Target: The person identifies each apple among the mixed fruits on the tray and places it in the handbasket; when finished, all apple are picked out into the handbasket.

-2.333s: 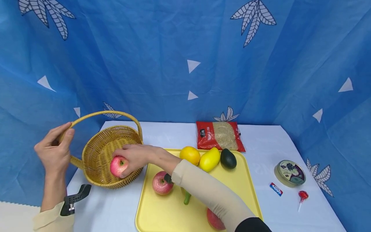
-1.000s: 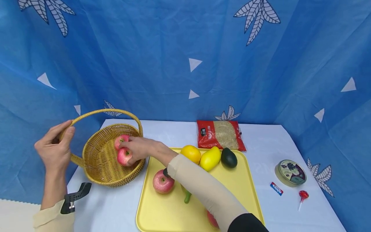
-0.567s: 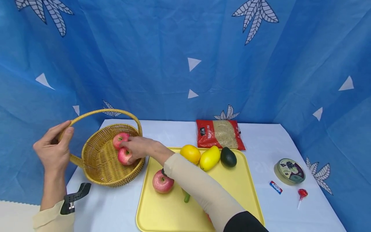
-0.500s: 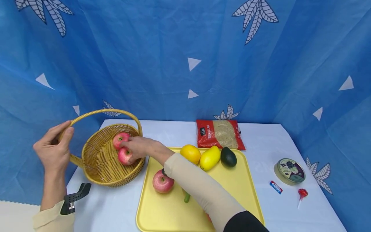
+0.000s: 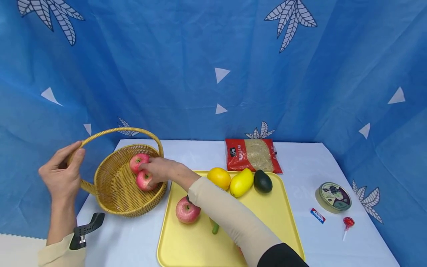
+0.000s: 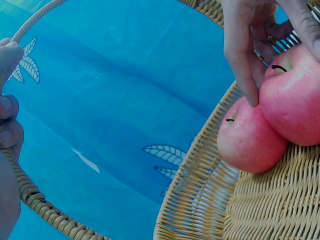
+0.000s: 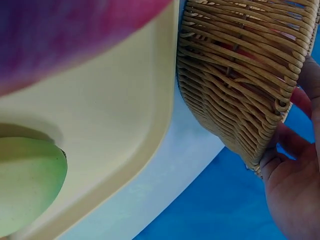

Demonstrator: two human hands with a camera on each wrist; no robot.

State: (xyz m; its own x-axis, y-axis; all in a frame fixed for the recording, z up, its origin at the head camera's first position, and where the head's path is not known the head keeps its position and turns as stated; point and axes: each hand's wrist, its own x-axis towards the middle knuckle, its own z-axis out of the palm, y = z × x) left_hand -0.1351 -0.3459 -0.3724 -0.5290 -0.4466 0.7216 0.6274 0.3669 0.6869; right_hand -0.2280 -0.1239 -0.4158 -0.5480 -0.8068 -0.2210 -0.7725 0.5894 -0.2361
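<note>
Inside the basket (image 5: 115,194), your right hand (image 5: 159,168) grips the nearer apple (image 5: 143,181), which touches the farther apple (image 5: 137,162); a careless release could set both rolling. Your left hand (image 5: 62,168) holds the handle (image 5: 133,129), and an uneven tug there could tip the basket.

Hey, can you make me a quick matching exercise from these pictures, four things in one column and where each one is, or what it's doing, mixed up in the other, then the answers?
Column one
1. Left hand
2. Right hand
3. Avocado
4. Round tin

Column two
A. On the yellow tray
B. Holding an apple inside the basket
C. On the white table, right of the tray
D. Gripping the basket's handle

Right pairs: 1-D, 2-B, 3-A, 4-C.
</note>
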